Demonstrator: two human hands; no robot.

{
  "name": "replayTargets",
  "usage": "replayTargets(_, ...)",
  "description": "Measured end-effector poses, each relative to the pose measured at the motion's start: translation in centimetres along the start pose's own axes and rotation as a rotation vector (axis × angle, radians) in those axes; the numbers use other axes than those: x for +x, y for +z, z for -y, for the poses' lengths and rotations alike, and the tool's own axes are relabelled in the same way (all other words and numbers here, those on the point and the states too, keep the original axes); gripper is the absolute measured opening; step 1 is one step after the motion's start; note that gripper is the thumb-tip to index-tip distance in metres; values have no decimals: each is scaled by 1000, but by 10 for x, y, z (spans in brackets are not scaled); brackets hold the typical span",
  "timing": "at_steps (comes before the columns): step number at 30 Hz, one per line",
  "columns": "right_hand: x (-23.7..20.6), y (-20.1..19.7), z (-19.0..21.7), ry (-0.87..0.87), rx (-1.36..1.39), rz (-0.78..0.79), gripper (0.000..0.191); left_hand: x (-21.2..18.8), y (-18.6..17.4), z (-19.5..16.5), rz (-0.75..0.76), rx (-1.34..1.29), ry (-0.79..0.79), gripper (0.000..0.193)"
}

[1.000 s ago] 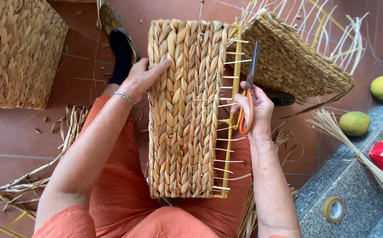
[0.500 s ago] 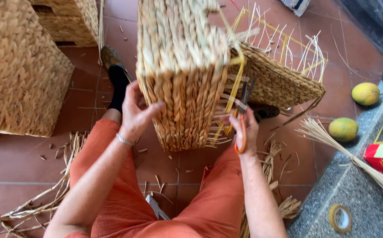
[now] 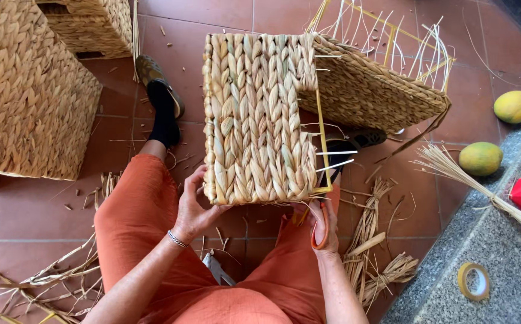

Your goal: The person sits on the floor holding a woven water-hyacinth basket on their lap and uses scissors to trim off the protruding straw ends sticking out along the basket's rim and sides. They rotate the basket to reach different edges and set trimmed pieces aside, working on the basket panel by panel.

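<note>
1. The woven panel [image 3: 254, 117] stands in the middle, above the person's lap, with its lower edge between the two hands.
2. The left hand [image 3: 193, 210] grips its lower left corner; the right hand [image 3: 322, 225] sits under the lower right corner, holding what looks like scissors [image 3: 320, 234].
3. A half-woven basket [image 3: 374, 90] lies just behind and right of the panel, touching it.
4. Finished baskets [image 3: 26, 96] stand to the far left.
5. Two round fruits [image 3: 497, 132] lie at the far right, near a ledge [image 3: 488, 258].
6. A tape roll [image 3: 474, 281] rests on that ledge, lower right.
7. Loose straw [image 3: 380, 252] lies beside the right forearm.
</note>
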State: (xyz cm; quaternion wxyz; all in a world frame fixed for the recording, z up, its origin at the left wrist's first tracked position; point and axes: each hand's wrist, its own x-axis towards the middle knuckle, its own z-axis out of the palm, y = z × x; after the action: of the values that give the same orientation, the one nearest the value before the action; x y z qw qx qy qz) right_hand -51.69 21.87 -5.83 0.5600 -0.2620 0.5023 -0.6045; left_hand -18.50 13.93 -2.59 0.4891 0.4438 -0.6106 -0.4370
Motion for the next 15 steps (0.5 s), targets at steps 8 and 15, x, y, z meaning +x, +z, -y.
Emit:
replayTargets(8,-14,-22,-9,85,6,-159,50,-16,2,-18,88,134,-28,90)
replayTargets(15,-44,-37,19,28,-173,-408,47,-19,-22,-41,229,235,58,80)
